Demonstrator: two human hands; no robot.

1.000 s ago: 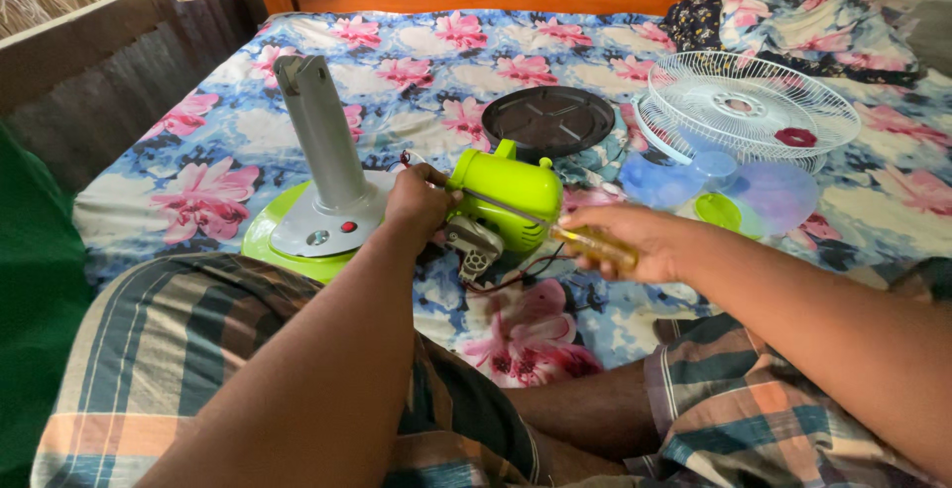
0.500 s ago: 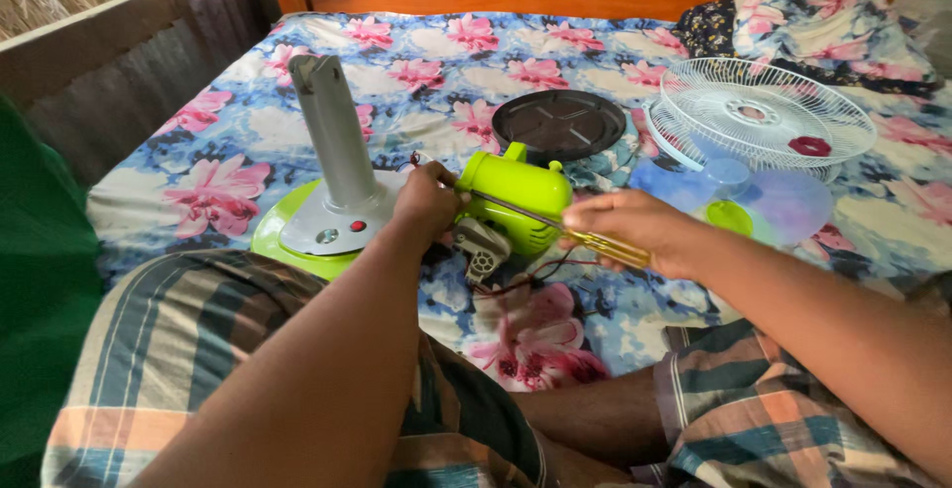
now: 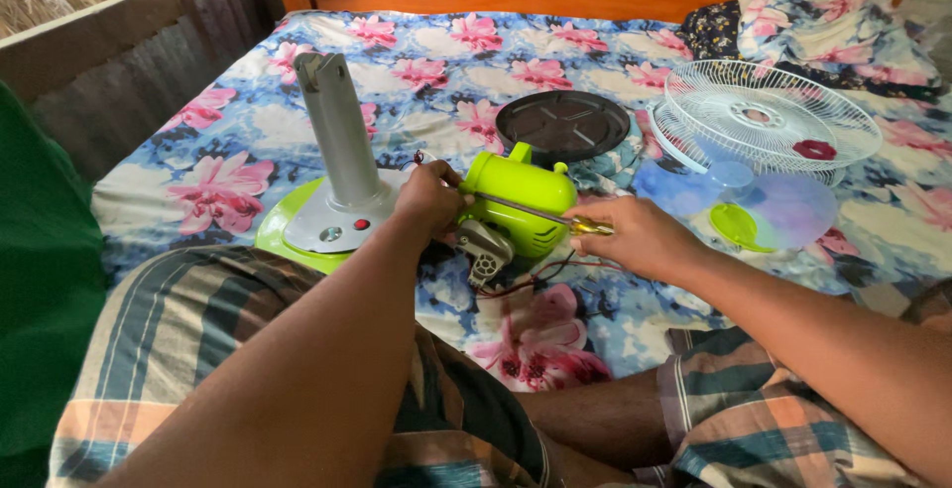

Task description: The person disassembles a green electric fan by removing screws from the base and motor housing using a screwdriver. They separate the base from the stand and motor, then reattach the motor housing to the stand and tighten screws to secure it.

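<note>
A lime-green fan motor housing (image 3: 521, 198) lies on the flowered bed sheet, with a grey gear part and red wires hanging below it. My left hand (image 3: 428, 197) grips its left end. My right hand (image 3: 635, 237) holds a screwdriver (image 3: 535, 214) with a yellow handle. The shaft lies across the housing, its tip pointing toward my left hand.
The fan's green base with a grey upright column (image 3: 335, 166) stands left of the housing. A black round cover (image 3: 562, 124) lies behind it. A white wire grille (image 3: 771, 121), translucent blue blades (image 3: 783, 208) and a green cap (image 3: 735, 225) lie to the right. My legs in checked cloth fill the foreground.
The view has shifted a little. My right hand has drawn the screwdriver slightly right while its tip stays at the housing; my left hand keeps its grip.
</note>
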